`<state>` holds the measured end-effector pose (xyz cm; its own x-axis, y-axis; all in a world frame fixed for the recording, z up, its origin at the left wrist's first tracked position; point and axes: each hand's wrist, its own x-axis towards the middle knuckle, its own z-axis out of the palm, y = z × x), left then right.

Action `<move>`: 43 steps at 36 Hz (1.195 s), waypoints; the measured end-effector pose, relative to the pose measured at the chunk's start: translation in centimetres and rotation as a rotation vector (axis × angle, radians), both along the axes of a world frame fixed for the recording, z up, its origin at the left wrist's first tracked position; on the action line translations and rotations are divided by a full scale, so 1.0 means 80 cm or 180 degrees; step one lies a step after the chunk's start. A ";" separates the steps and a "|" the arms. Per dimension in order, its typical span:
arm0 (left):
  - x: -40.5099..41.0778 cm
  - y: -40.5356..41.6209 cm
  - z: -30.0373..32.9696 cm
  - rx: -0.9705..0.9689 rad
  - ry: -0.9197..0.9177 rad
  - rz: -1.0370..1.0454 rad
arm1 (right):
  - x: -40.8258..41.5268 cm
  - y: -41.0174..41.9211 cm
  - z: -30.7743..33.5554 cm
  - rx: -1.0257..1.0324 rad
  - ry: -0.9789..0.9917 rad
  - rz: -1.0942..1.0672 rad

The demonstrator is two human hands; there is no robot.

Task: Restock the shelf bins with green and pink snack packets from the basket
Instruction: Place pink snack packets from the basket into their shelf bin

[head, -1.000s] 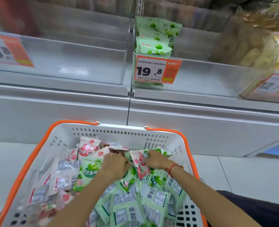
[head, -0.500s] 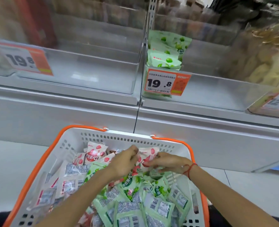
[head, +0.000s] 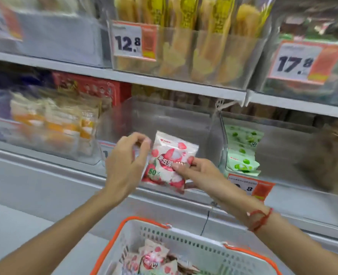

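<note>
The right hand (head: 198, 172) pinches a pink and white plastic snack packet with red fruit print (head: 169, 163) at its right edge, thumb on the front and the other fingers behind it. The packet stands nearly upright, a little tilted, in front of the clear plastic shelf bin in the middle (head: 164, 120), at the height of the bin's front wall. It looks to be outside the bin, but the blur makes this hard to judge. The left hand (head: 127, 165) is just beside the left edge of the packet with its fingers loosely curled and holding nothing; I cannot tell if the fingertips touch the packet. A thin red string bracelet (head: 260, 219) is around the right wrist.

To the right, in the neighbouring clear bin (head: 283, 135), a stack of light green snack packets with green fruit print (head: 242, 153) lies against the left wall. An orange and white price label (head: 251, 186) hangs on the front of this bin, partly hidden by the right forearm.

Below the hands is the white plastic basket with orange rim (head: 184, 237). Inside it more pink packets (head: 154, 257) lie in a loose heap.

On the upper shelf stand tall yellow snack bags in a clear bin (head: 186, 36), with a price label reading 12.8 (head: 134, 41).
</note>
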<state>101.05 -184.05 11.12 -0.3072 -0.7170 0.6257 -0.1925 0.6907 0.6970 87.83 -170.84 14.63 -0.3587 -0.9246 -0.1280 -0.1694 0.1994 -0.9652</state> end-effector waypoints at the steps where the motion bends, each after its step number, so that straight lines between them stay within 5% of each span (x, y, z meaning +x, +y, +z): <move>1: 0.003 -0.020 0.012 -0.0166 0.0001 0.0147 | -0.002 -0.017 0.011 -0.0083 0.0041 -0.0067; 6: 0.019 -0.122 0.021 -0.0838 -0.1027 0.0832 | -0.025 -0.113 0.037 -0.0221 0.0183 -0.0465; 11: 0.025 -0.155 -0.012 -0.1637 -0.2245 0.1126 | -0.051 -0.226 0.019 0.0291 0.1002 -0.0425; 22: 0.018 -0.165 -0.035 -0.1807 -0.1849 0.1325 | -0.087 -0.388 -0.056 0.0185 0.1575 -0.0943; 27: 0.017 -0.167 -0.038 -0.1936 -0.1766 0.1347 | -0.094 -0.400 -0.075 -0.0081 0.1229 -0.1599; 32: 0.016 -0.166 -0.039 -0.1868 -0.1736 0.1330 | -0.099 -0.401 -0.085 0.0082 0.0603 -0.1467; 38: 0.018 -0.165 -0.038 -0.1772 -0.1802 0.1274 | -0.094 -0.405 -0.086 -0.0263 0.1112 -0.1860; 43: 0.020 -0.162 -0.036 -0.1613 -0.1796 0.1079 | -0.091 -0.420 -0.089 -0.0403 0.0828 -0.1860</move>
